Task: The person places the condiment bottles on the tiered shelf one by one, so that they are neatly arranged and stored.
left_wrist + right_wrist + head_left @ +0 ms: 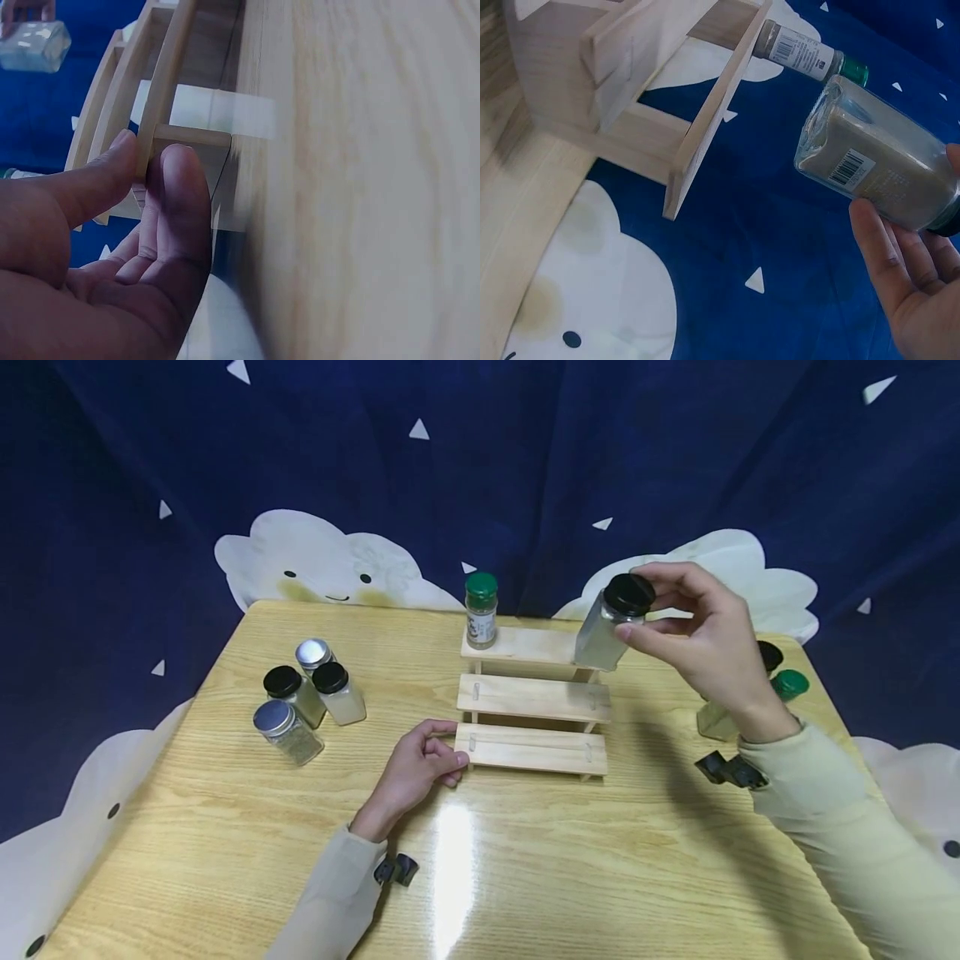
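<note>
A three-tier wooden rack (534,697) stands on the table. My left hand (422,763) grips the left end of its lowest step, thumb on top and fingers beneath, as the left wrist view shows. My right hand (708,639) holds a square glass jar (600,639) with a black lid by its top, tilted, near the right end of the top step. In the right wrist view, that jar (877,154) hangs apart from the rack and shows pale powder and a barcode label. A round green-capped spice bottle (481,614) stands upright on the top step's left end.
Left of the rack stand several jars, two with black lids and two with silver lids, such as this silver-lidded one (288,733). Behind my right forearm are a partly hidden jar (714,722) and a green cap (790,683). A dark blue curtain (495,468) hangs behind the table.
</note>
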Demonstrator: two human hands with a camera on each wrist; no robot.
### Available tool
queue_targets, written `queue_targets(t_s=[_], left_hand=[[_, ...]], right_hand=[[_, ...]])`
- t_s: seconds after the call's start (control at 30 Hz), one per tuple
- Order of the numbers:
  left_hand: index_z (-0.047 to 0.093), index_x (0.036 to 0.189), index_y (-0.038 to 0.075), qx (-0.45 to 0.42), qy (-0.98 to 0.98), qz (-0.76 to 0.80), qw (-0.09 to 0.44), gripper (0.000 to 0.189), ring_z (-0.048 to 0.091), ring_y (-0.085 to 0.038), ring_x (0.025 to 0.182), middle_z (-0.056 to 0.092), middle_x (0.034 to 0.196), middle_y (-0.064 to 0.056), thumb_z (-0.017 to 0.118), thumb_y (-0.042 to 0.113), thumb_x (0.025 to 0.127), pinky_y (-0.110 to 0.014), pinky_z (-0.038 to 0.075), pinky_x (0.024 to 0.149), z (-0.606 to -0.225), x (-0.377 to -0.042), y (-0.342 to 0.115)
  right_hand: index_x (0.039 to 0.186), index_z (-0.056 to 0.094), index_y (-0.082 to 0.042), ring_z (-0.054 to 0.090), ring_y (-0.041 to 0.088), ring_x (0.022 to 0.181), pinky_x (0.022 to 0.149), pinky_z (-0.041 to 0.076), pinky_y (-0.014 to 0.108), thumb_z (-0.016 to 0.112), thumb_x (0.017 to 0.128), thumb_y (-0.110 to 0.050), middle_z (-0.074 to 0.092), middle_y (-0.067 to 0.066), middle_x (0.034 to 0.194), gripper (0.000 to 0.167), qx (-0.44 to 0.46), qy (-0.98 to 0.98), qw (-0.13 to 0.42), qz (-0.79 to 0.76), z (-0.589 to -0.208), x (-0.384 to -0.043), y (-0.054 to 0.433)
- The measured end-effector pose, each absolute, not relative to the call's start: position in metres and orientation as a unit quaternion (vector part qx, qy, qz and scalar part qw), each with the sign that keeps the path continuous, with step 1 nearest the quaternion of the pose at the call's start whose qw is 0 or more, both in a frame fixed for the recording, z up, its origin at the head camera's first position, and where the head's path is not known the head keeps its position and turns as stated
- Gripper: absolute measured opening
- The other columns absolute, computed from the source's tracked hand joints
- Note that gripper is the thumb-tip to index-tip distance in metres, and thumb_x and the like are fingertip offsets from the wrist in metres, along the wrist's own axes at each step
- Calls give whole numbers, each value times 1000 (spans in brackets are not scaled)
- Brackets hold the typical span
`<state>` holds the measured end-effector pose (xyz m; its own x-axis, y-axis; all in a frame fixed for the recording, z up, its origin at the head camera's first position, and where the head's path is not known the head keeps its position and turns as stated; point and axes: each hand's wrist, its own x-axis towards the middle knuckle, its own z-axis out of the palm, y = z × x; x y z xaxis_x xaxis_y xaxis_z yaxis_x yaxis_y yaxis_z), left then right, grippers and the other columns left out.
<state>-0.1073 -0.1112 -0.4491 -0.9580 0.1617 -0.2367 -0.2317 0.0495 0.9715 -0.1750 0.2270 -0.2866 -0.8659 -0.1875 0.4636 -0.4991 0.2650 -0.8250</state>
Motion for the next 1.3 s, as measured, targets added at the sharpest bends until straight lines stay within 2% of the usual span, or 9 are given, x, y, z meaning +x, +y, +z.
queue_targets(t_s=[0.3,1.3], left_hand=[[54,145,-11,-28,712,686,147,50,69,-18,70,68,85,-11,74,-10,99,-27,64,66,-451,-110,-111],[54,144,-11,-30,711,688,146,49,69,-19,71,70,86,-11,73,-12,99,-28,65,68,-451,-109,-110]], right_hand=[[137,71,-3,72,21,100,77,62,19,86,86,10,73,10,115,55,225,-785,129,563,-286,-186,208],[137,69,2,72,23,102,84,64,23,84,88,9,72,11,114,52,252,-759,75,595,-298,-213,171]])
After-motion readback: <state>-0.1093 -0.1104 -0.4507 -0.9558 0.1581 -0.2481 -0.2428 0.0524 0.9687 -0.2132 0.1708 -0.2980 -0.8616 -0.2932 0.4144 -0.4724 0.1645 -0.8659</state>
